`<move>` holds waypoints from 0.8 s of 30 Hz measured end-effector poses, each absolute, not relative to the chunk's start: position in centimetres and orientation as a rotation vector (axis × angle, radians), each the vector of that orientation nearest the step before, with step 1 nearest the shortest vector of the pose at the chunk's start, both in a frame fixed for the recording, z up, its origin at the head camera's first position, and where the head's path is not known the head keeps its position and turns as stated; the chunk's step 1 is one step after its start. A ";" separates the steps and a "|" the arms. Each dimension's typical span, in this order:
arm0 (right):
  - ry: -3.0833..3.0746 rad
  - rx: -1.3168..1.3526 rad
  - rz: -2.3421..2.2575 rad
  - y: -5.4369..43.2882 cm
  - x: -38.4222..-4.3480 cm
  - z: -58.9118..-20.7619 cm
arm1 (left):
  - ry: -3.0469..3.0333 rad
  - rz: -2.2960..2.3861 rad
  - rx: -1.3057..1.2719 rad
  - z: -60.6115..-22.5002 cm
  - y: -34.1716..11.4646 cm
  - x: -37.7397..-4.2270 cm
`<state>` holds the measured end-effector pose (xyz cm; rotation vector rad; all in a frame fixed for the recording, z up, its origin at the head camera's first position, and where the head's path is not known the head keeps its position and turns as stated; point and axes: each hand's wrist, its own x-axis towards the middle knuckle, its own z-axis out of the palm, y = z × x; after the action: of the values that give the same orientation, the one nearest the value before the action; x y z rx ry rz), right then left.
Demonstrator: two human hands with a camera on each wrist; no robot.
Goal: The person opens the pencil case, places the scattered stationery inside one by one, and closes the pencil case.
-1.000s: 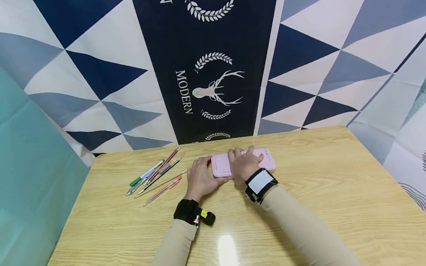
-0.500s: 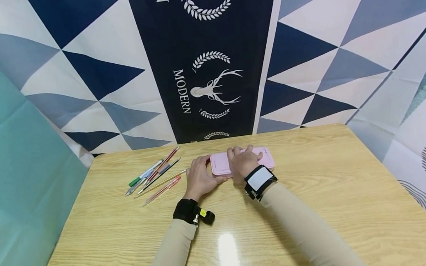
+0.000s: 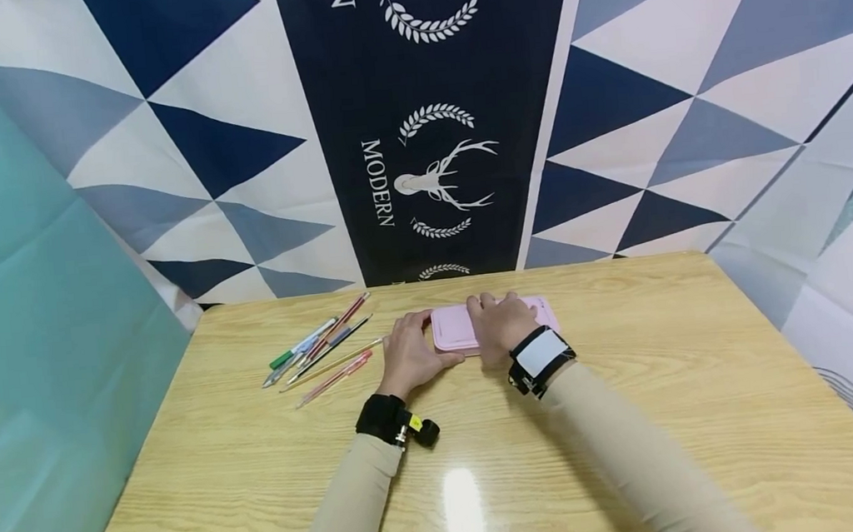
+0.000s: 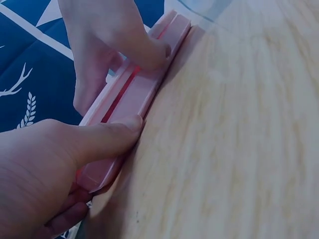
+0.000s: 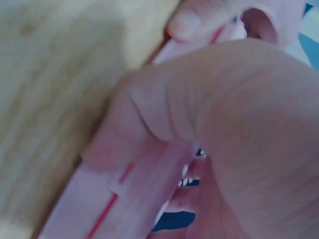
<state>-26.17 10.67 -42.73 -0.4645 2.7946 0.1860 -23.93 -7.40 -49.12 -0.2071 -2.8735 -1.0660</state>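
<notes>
Beside the left hand (image 3: 411,357) gripping the pink case (image 3: 452,328), pens (image 3: 305,343) overlap pencils (image 3: 338,327).

Wood-grain table (image 3: 189,493), pale, bright glare patch near front edge. Pens and pencils in a loose slanting bunch on its left half: green-capped pen (image 3: 309,339), red pencil (image 3: 336,328), dark pencil (image 3: 317,360), overlapping or close; yellow pencil (image 3: 336,362) and reddish pen (image 3: 336,379) on the near side of the bunch. Patterned cloth (image 3: 220,132) behind: navy, grey-blue and white triangles; dark middle panel (image 3: 426,66) with white deer head, leafy sprigs, "MODERN" printed sideways. Teal cloth (image 3: 36,272) at left. Pale cloth (image 3: 838,334) at right, thin black curved lines, brown patch.
</notes>
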 end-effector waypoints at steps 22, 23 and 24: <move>2.690 -0.848 -0.016 13.8 -26.8 -38.9 | -2.846 -1.143 -0.228 -49.1 -7.7 -24.0; 2.688 -0.852 -0.020 13.8 -26.8 -38.8 | -2.844 -1.144 -0.230 -49.1 -7.7 -24.0; 2.688 -0.855 -0.021 13.9 -26.8 -38.7 | -2.843 -1.151 -0.231 -49.1 -7.8 -24.0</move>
<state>-26.84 13.86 -38.69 -0.8551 2.6882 -0.0214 -24.02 -7.76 -49.06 -0.2314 -2.8428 -1.1510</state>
